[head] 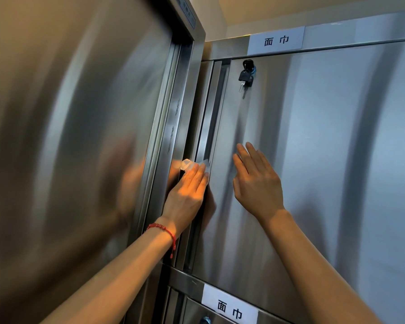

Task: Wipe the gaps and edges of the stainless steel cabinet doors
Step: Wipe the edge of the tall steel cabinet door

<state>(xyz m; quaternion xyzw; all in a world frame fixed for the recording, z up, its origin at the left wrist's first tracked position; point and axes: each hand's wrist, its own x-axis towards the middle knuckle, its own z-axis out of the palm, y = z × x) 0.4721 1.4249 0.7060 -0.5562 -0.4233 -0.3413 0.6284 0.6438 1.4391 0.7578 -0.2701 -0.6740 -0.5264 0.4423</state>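
Note:
A stainless steel cabinet door (313,148) fills the right of the view, with a vertical gap (211,113) along its left edge. My left hand (187,192), with a red bead bracelet at the wrist, presses a white wipe (189,164) with straight fingers into that gap at mid height. My right hand (257,183) lies flat on the door face just right of the gap, fingers straight and pointing up.
A tall steel cabinet (80,136) stands close on the left, its frame next to the gap. A black key (244,76) hangs from the lock near the door's top. White labels (276,40) mark the upper rail and the lower rail (229,307).

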